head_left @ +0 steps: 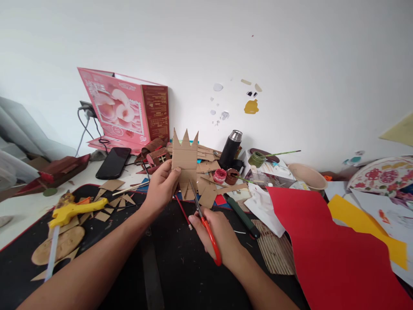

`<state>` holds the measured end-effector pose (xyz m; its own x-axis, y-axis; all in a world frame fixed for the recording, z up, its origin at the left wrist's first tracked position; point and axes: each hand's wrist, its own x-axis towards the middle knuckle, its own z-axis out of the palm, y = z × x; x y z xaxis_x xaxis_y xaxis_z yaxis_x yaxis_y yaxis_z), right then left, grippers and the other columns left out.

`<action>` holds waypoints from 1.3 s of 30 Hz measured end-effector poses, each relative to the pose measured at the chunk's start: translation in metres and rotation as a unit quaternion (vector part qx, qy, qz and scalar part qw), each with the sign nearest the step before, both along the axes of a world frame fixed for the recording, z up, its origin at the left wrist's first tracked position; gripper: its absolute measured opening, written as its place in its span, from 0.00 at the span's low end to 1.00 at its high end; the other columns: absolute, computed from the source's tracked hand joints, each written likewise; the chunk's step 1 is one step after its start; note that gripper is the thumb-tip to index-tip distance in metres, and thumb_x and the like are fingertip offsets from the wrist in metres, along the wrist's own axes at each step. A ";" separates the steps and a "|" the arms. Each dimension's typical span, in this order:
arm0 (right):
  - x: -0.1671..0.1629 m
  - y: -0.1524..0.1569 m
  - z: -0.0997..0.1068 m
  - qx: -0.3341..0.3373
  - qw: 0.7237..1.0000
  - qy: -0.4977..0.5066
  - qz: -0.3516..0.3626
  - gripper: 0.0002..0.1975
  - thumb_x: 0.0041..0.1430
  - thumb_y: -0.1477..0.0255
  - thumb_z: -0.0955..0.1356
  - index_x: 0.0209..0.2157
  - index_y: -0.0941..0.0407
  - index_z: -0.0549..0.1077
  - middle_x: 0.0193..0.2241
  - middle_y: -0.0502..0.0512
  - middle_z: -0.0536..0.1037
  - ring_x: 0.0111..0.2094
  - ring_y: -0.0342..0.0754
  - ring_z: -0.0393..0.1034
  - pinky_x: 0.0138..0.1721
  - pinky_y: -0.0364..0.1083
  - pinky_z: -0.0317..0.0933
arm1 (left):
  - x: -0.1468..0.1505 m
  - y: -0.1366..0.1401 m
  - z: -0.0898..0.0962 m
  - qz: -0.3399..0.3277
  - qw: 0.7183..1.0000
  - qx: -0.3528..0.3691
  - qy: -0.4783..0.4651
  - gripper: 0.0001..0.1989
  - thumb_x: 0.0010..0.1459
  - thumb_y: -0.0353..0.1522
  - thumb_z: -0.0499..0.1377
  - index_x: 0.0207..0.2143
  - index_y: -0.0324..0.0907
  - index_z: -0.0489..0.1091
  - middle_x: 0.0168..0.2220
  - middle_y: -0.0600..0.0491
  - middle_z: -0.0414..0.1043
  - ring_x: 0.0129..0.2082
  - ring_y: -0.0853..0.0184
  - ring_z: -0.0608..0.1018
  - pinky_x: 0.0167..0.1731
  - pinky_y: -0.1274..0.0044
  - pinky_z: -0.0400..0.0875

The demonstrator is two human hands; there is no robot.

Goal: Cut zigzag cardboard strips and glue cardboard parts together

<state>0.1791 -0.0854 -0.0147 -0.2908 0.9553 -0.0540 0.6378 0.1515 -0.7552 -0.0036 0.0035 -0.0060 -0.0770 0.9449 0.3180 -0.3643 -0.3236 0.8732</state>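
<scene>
My left hand (163, 183) pinches the left edge of an upright cardboard piece (185, 158), with thumb in front and fingers behind. Three pointed spikes stand along its top edge, and its lower end is cut into points too. My right hand (216, 232) is closed around the orange handles of a pair of scissors (209, 232). The scissor blades point up and touch or overlap the lower right part of the cardboard; whether they bite into it I cannot tell. Behind the cardboard lie many cardboard scraps (208, 168).
A yellow glue gun (77, 211) lies at left near a black phone (113, 162). A pink box (124, 107) leans against the wall. Toward the back stand a black thermos (230, 150) and paint jars (220, 175). A green cutter (241, 215) and red paper (335, 249) lie at right.
</scene>
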 end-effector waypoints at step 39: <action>0.011 0.001 0.004 -0.086 0.985 0.126 0.077 0.37 0.57 0.48 0.80 0.60 0.52 0.71 0.36 0.55 0.87 0.39 0.56 0.86 0.42 0.48 0.72 | -0.004 -0.006 0.005 -0.029 0.999 0.000 0.026 0.22 0.57 0.46 0.72 0.47 0.42 0.77 0.38 0.49 0.83 0.35 0.60 0.82 0.33 0.74 0.74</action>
